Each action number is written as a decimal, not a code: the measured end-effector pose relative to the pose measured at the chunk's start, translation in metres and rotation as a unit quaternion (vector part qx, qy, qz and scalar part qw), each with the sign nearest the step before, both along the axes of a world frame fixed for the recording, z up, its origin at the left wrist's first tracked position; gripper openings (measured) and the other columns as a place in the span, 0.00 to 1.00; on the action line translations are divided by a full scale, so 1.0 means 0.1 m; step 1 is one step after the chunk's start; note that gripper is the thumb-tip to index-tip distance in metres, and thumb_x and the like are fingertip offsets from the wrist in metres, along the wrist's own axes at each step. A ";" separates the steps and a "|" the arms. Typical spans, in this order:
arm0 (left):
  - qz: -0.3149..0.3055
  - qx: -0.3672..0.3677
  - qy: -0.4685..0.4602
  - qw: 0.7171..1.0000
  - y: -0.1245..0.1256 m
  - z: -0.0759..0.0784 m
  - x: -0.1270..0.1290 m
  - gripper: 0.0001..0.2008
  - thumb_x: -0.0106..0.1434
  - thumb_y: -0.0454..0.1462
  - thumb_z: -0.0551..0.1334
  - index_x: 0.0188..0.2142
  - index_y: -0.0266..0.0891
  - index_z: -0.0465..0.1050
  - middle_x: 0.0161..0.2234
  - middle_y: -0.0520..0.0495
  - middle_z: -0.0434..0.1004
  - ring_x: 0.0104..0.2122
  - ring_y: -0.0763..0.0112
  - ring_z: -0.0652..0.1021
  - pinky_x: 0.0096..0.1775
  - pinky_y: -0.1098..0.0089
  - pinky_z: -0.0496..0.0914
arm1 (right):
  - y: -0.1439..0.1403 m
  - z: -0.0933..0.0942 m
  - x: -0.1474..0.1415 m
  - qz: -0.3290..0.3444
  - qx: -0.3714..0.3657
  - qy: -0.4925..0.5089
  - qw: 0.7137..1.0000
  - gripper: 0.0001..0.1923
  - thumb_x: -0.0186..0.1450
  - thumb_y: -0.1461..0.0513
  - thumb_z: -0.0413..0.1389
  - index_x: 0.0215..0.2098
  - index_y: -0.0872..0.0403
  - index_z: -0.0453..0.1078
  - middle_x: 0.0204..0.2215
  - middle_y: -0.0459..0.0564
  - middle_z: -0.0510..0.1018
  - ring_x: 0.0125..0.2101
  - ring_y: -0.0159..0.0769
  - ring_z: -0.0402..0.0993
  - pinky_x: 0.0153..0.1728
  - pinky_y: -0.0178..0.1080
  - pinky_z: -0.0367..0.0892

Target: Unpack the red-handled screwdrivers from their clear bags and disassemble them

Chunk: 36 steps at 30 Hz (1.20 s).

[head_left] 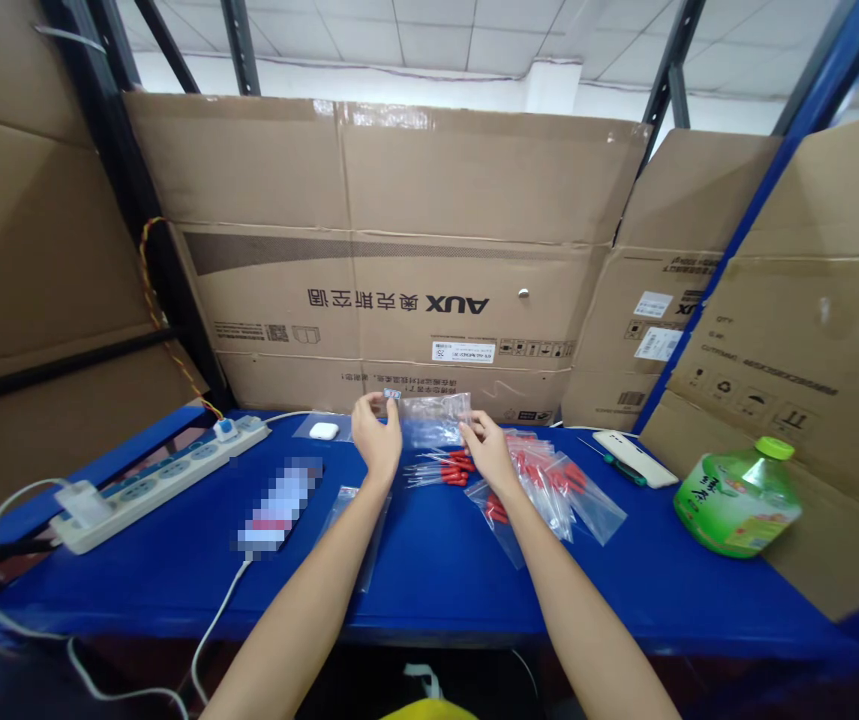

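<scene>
- Clear plastic — a small zip bag (435,418) is being held up over the blue table (429,580), near its back edge, stretched between both hands.
- Left hand (376,432) is pinching the bag's top left corner at the label end, fingers closed on it.
- Right hand (486,446) is gripping the bag's right edge, fingers curled in around the plastic.
- Loose red-handled pieces (450,468) are lying on the table just below the bag, between the two hands; cannot tell exactly what they are.
- Filled bags (553,485) with red parts inside are piling up just right of the right hand, overlapping each other.
- Empty flat bags (358,520) are sitting under the left forearm.
- Judging the step as bag-opening — the mouth looks like it is being pulled apart, nothing inside it yet as far as visible.
- Next move is probably calling for one hand keeping the mouth open while the other is picking loose pieces and sliding them in, then sealing the zip.
- Around: power strip (163,482) at left, green bottle (738,495) at right, cardboard boxes (399,250) behind.
</scene>
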<state>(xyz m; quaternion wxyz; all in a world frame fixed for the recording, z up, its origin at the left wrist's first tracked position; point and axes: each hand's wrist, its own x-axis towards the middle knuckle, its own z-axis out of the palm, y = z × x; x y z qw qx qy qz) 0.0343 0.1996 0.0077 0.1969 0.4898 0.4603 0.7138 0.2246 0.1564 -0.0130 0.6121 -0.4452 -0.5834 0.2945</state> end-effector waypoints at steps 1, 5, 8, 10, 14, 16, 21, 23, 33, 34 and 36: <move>-0.008 0.025 0.052 0.998 -0.05 0.06 -0.01 0.10 0.63 0.45 0.64 0.41 0.43 0.74 0.43 0.43 0.76 0.49 0.59 0.72 0.53 0.63 0.63 | -0.01 0.00 -0.01 -0.004 0.005 -0.015 1.000 0.18 0.64 0.48 0.58 0.44 0.52 0.73 0.21 0.41 0.71 0.21 0.32 0.66 0.24 0.34 0.62; -0.161 0.064 0.165 0.971 -0.21 0.23 0.03 0.08 0.63 0.44 0.65 0.38 0.44 0.78 0.42 0.42 0.78 0.51 0.54 0.71 0.55 0.63 0.61 | -0.01 0.01 -0.07 0.007 0.022 -0.035 0.999 0.18 0.64 0.47 0.57 0.38 0.52 0.77 0.27 0.46 0.77 0.27 0.36 0.69 0.30 0.35 0.64; -0.235 0.037 0.203 0.950 -0.24 0.24 0.10 0.08 0.63 0.45 0.66 0.35 0.44 0.79 0.36 0.44 0.79 0.41 0.57 0.73 0.47 0.67 0.63 | -0.01 0.03 -0.10 0.032 0.019 -0.023 0.999 0.19 0.63 0.46 0.58 0.34 0.52 0.78 0.27 0.46 0.78 0.30 0.37 0.71 0.31 0.35 0.65; -0.250 0.012 0.205 0.946 -0.23 0.22 0.13 0.10 0.63 0.46 0.65 0.32 0.44 0.79 0.29 0.47 0.77 0.32 0.63 0.72 0.39 0.69 0.62 | -0.03 0.05 -0.10 0.040 0.009 -0.011 0.999 0.19 0.63 0.46 0.58 0.34 0.53 0.78 0.26 0.46 0.77 0.28 0.36 0.70 0.29 0.35 0.64; -0.266 -0.020 0.176 0.947 -0.18 0.20 0.14 0.15 0.64 0.49 0.63 0.32 0.41 0.78 0.22 0.52 0.69 0.24 0.70 0.65 0.30 0.71 0.57 | -0.08 0.08 -0.07 0.040 -0.015 -0.006 0.999 0.20 0.65 0.46 0.57 0.37 0.53 0.80 0.24 0.45 0.75 0.24 0.34 0.66 0.25 0.34 0.61; -0.289 -0.028 0.158 0.944 -0.17 0.20 0.13 0.16 0.64 0.50 0.63 0.34 0.40 0.78 0.22 0.52 0.69 0.23 0.71 0.65 0.29 0.71 0.57 | -0.09 0.09 -0.07 0.042 -0.016 -0.010 0.999 0.20 0.65 0.46 0.57 0.37 0.52 0.81 0.24 0.45 0.75 0.23 0.34 0.66 0.26 0.35 0.61; -0.329 -0.025 0.156 0.931 -0.15 0.19 0.14 0.16 0.63 0.50 0.64 0.36 0.39 0.79 0.25 0.51 0.73 0.24 0.71 0.68 0.29 0.72 0.60 | -0.05 0.07 -0.07 0.049 0.012 0.009 0.999 0.15 0.62 0.50 0.61 0.36 0.52 0.79 0.33 0.47 0.81 0.34 0.39 0.74 0.38 0.38 0.67; -0.344 -0.021 0.182 0.921 -0.15 0.17 0.16 0.16 0.63 0.49 0.64 0.36 0.39 0.79 0.28 0.49 0.76 0.25 0.71 0.70 0.29 0.72 0.61 | -0.04 0.07 -0.07 0.044 0.011 0.012 0.999 0.15 0.61 0.50 0.62 0.36 0.53 0.78 0.33 0.48 0.81 0.34 0.39 0.74 0.39 0.38 0.68; -0.363 -0.046 0.196 0.910 -0.11 0.07 0.20 0.14 0.62 0.48 0.65 0.35 0.39 0.79 0.29 0.48 0.79 0.22 0.71 0.73 0.28 0.71 0.63 | 0.00 0.03 -0.04 0.021 0.016 -0.027 0.999 0.16 0.61 0.50 0.61 0.28 0.54 0.74 0.24 0.44 0.75 0.26 0.33 0.66 0.31 0.35 0.62; -0.362 -0.043 0.195 0.910 -0.11 0.08 0.20 0.14 0.62 0.48 0.65 0.34 0.39 0.79 0.29 0.48 0.79 0.24 0.71 0.73 0.29 0.71 0.63 | 0.00 0.02 -0.03 0.019 0.018 -0.033 0.999 0.16 0.61 0.49 0.61 0.28 0.54 0.73 0.24 0.44 0.74 0.26 0.33 0.66 0.30 0.35 0.62; -0.357 -0.034 0.197 0.913 -0.11 0.08 0.20 0.13 0.62 0.47 0.66 0.33 0.38 0.79 0.29 0.47 0.80 0.26 0.69 0.74 0.30 0.71 0.63 | 0.00 0.02 -0.03 0.018 0.021 -0.040 0.999 0.16 0.62 0.50 0.61 0.28 0.53 0.73 0.24 0.44 0.74 0.26 0.33 0.66 0.31 0.35 0.62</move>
